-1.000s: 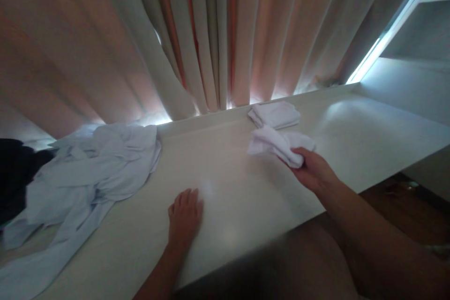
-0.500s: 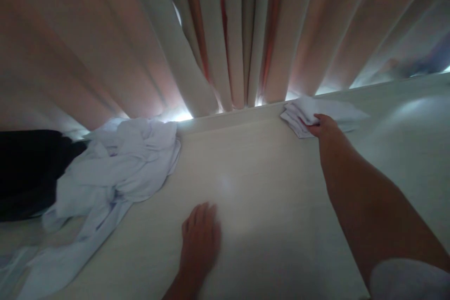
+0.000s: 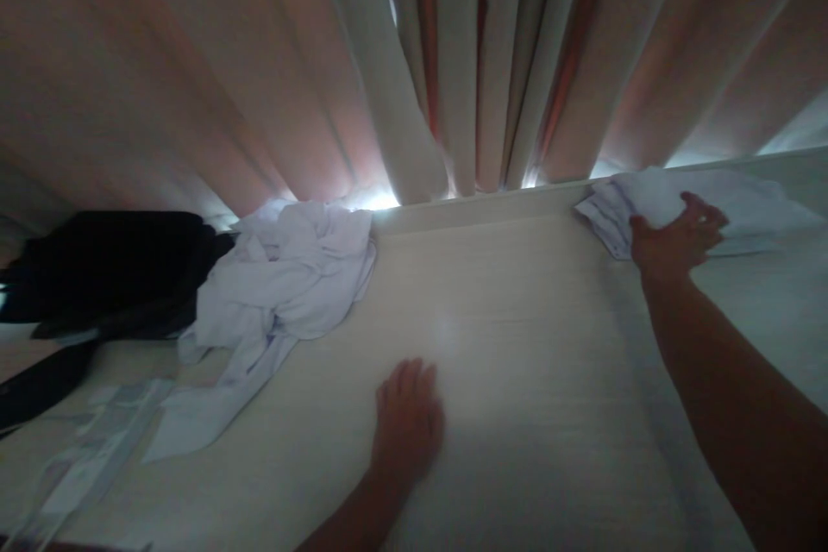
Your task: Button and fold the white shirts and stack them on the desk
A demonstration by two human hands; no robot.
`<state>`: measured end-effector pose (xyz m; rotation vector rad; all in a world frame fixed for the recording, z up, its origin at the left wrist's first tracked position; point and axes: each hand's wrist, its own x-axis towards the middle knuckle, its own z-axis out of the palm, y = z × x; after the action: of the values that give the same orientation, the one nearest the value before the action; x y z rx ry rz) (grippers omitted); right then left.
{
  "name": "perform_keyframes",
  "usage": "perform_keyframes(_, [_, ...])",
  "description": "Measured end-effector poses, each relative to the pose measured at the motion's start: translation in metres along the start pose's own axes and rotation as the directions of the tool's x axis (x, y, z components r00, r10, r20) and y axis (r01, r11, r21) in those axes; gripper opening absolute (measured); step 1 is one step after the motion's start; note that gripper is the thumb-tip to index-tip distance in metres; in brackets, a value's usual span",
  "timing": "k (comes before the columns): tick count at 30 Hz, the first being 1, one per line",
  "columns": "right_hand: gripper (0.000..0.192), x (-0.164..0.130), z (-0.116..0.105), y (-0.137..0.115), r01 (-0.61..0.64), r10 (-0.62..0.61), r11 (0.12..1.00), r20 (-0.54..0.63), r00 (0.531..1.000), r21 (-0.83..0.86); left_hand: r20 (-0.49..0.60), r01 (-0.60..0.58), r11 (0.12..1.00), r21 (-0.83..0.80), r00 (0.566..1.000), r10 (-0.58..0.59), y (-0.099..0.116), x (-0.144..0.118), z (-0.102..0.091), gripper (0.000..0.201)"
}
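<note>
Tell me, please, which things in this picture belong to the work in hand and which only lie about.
In hand:
- right hand, its grip on the white folded cloths by the curtain
- left hand, flat on the pale wooden tabletop

Lying about:
- crumpled pale blue shirt
- black garment at far left
- long pleated curtain

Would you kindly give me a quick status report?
Right hand grips white folded cloth pile by curtain. Left hand flat on pale tabletop. Crumpled light-blue shirt lies apart.
</note>
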<state>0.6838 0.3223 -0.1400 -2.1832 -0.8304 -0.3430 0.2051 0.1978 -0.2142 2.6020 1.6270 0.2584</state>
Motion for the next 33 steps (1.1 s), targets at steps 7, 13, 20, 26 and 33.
perform_keyframes(7, [0.066,-0.036,-0.003,-0.038,0.300,-0.283,0.953,0.220,0.933,-0.047,-0.026,-0.001,0.998,-0.059,1.000,-0.001,-0.003,-0.001,-0.003,0.047])
perform_keyframes(13, [0.053,-0.227,-0.039,-0.060,0.659,-0.536,0.745,0.681,0.499,0.102,-0.063,0.003,0.988,-0.154,0.998,-0.013,-0.001,-0.003,-0.002,0.043])
perform_keyframes(20, [0.051,-0.380,-0.133,-0.015,0.544,-0.552,0.794,0.698,0.456,0.272,-0.252,0.083,0.980,-0.178,0.959,-0.127,-0.102,0.060,-0.058,0.038])
perform_keyframes(26, [0.039,-0.385,-0.215,-0.057,0.397,-0.610,0.792,0.605,0.512,0.463,-0.228,0.406,0.911,0.074,0.896,-0.381,-0.199,0.109,-0.134,0.047])
perform_keyframes(33, [0.039,-0.344,-0.326,-0.201,0.389,-0.949,0.304,0.239,0.206,0.870,-0.181,0.240,0.966,0.094,0.959,-0.220,-0.153,0.096,-0.161,0.027])
